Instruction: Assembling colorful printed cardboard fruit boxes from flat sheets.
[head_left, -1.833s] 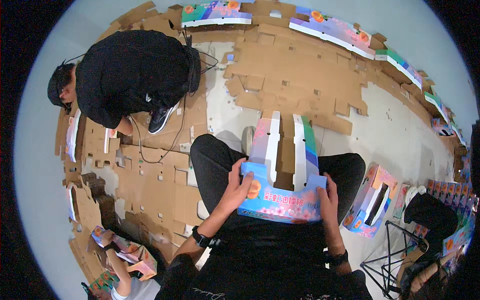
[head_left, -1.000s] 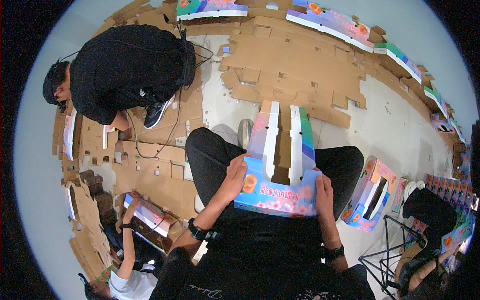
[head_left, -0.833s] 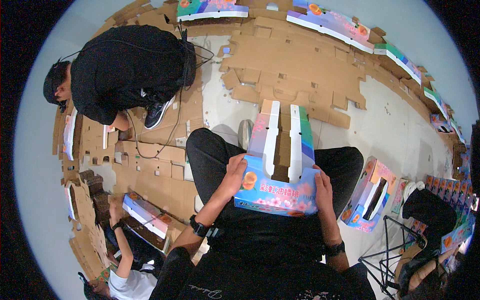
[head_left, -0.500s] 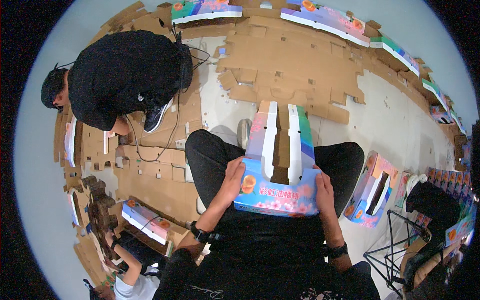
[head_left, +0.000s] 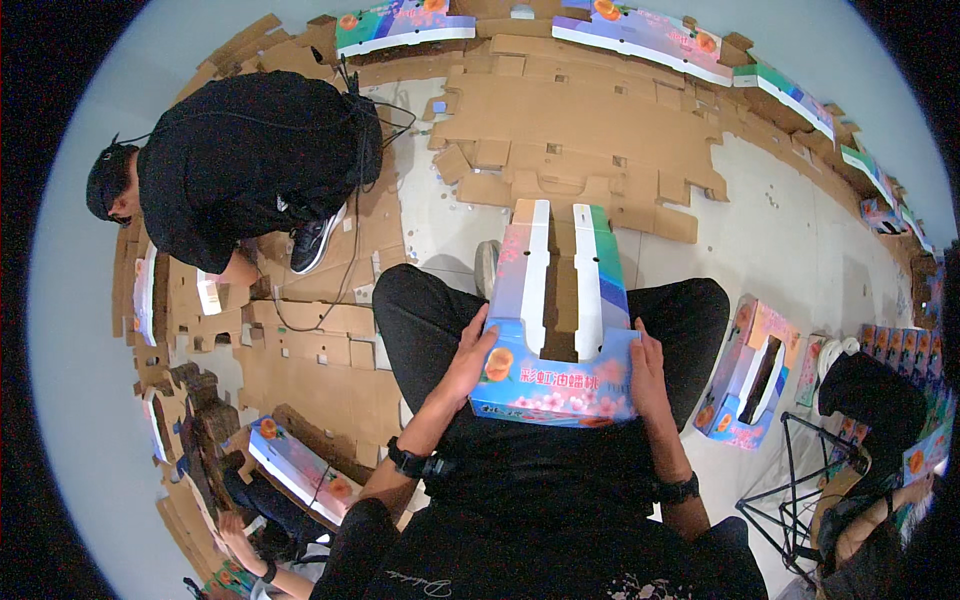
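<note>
A printed cardboard fruit box (head_left: 556, 376) rests on my lap between my bent knees. Its sides are blue, pink, purple and green, with peaches and blossoms on the near end. A long slot with white borders runs along the top and shows brown board inside. My left hand (head_left: 470, 356) presses against the box's left side near the closest corner, fingers pointing away from me. Opposite it, my right hand (head_left: 649, 372) lies along the right side. Both hands hold the box between them; some fingertips are hidden behind its edges.
Another printed box (head_left: 745, 375) stands right of my knee, near a black folding stool (head_left: 800, 480). Flattened cardboard (head_left: 580, 110) covers the floor ahead. A person in black (head_left: 255, 160) bends down at the left. Another person's arm (head_left: 255, 555) reaches in at lower left, beside a printed box (head_left: 300, 465).
The box and both my hands stay nearly in place. At lower left the other person's arm has moved down, and a person's arm now shows at the lower right.
</note>
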